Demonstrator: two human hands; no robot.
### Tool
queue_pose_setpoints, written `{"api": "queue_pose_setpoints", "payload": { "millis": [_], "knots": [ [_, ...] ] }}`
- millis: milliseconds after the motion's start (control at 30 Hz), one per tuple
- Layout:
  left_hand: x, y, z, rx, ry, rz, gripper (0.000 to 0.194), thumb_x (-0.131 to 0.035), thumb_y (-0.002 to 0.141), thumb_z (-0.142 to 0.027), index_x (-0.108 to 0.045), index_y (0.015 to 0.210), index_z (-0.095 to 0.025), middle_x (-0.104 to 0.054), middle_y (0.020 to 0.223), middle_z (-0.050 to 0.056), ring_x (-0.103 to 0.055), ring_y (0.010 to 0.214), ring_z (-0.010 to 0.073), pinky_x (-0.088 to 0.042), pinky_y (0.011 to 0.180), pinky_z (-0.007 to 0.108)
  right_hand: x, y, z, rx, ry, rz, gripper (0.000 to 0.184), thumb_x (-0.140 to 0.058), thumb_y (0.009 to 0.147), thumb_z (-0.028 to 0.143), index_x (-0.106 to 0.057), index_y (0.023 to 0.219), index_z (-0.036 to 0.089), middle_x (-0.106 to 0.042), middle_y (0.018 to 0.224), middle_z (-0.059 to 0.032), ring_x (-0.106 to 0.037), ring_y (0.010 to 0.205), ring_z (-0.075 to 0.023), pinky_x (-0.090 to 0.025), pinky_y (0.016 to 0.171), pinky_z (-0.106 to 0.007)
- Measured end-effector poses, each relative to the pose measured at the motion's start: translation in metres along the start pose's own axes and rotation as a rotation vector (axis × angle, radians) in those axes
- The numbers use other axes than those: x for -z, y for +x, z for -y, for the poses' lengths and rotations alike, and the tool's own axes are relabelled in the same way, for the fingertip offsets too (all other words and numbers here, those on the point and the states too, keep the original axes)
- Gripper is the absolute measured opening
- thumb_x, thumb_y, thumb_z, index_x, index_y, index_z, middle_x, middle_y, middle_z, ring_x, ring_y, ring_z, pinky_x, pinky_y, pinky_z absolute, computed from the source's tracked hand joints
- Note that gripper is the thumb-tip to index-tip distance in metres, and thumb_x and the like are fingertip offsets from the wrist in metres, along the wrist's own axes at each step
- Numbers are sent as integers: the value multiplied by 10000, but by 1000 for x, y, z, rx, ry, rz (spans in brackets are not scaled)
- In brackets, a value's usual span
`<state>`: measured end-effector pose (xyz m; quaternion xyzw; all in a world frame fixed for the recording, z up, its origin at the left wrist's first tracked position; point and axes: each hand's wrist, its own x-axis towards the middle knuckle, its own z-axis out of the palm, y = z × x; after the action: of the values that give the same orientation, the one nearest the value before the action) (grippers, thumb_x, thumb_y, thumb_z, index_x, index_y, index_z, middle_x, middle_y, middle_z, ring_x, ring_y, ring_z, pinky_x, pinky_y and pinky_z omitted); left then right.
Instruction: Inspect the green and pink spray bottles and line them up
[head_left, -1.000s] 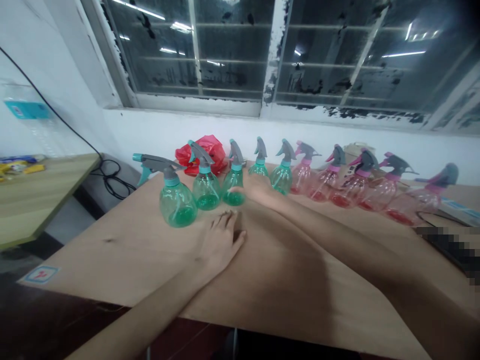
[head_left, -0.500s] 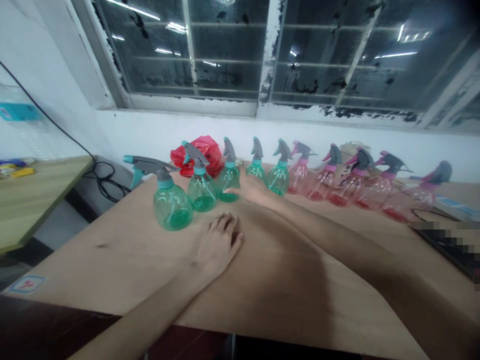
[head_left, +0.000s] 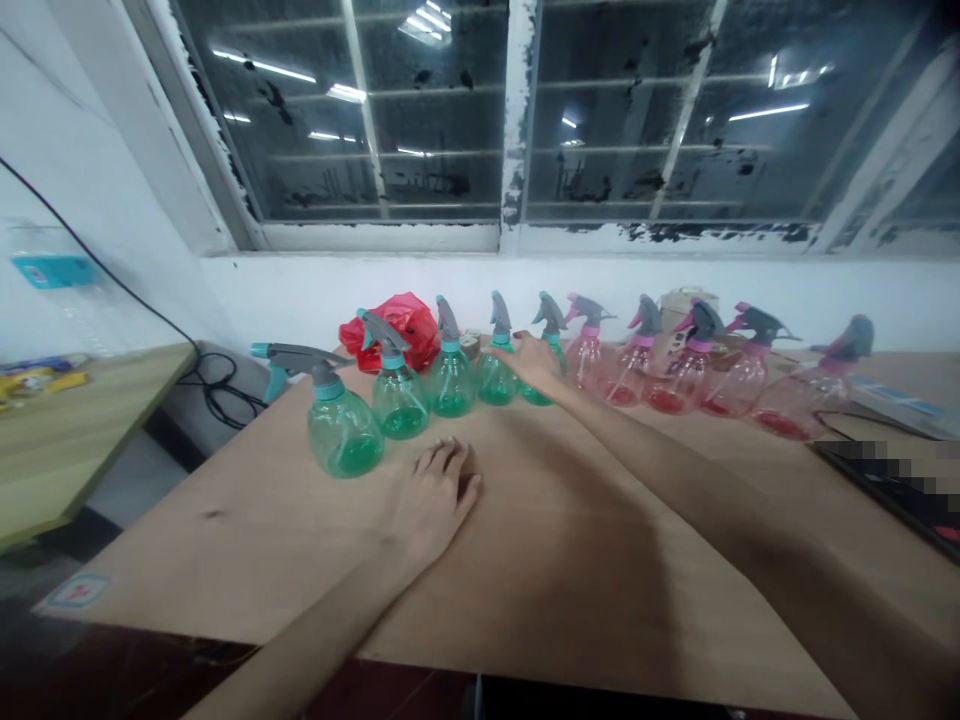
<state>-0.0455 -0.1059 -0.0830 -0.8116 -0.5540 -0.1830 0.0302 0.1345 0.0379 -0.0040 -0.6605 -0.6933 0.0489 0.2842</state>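
Green spray bottles with grey-and-teal heads stand in a bent row, the nearest green bottle [head_left: 345,440] at the left. My right hand [head_left: 534,366] is at the right end of the green ones, thumb and fingers apart. It partly covers the last green bottle [head_left: 536,392], and its thumb points at the neighbouring green bottle [head_left: 496,382]. Whether it touches either, I cannot tell. My left hand [head_left: 429,505] lies flat on the wooden tabletop [head_left: 547,600] with nothing in it, just in front of another green bottle [head_left: 401,405]. Pink spray bottles [head_left: 675,385] carry the row on to the right.
A crumpled red plastic bag [head_left: 401,325] lies behind the green bottles. At the far right is a dark, partly blurred object [head_left: 885,490]. A lighter side table [head_left: 82,440] stands left, with a black cable [head_left: 217,390] beside it. A barred window [head_left: 420,120] is above.
My right hand has moved right along the row, from between the third and fourth green bottles to the fourth and fifth. My left hand stays flat. The camera's view has shifted slightly.
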Motion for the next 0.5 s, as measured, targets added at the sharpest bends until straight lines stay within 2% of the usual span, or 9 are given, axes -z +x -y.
{"api": "queue_pose_setpoints", "payload": {
  "millis": [100,233,400,500],
  "knots": [
    [1,-1,-2,9,11,2,435,-357,906,-408,-492,1213,-130,-494,1305,140,-423,1216,299,-343,997,469,-4,3,7,-14,-10,35,623,-402,791,659,-609,1027,122,-684,955,-165,-636,936,-274,-445,703,-311],
    [5,-1,-5,5,-10,-1,399,-349,911,-411,-518,1160,-148,-528,1257,125,-455,1185,287,-358,990,457,4,-12,8,-11,-39,33,653,-389,792,669,-610,1024,100,-670,978,-197,-625,957,-311,-449,717,-348],
    [12,-2,-10,52,-161,23,455,-353,893,-487,-457,1202,-170,-542,1213,115,-527,1105,270,-417,940,439,34,-78,-10,49,-72,50,707,-371,763,721,-610,1056,124,-688,788,-161,-657,788,-321,-460,624,-369],
    [14,-4,-23,64,-315,57,584,-461,824,-545,-365,1280,-193,-485,1296,114,-480,1178,277,-389,987,453,55,-126,-29,181,-94,45,729,-306,782,728,-588,1094,132,-664,664,-115,-647,637,-289,-438,535,-344]
  ]
}}
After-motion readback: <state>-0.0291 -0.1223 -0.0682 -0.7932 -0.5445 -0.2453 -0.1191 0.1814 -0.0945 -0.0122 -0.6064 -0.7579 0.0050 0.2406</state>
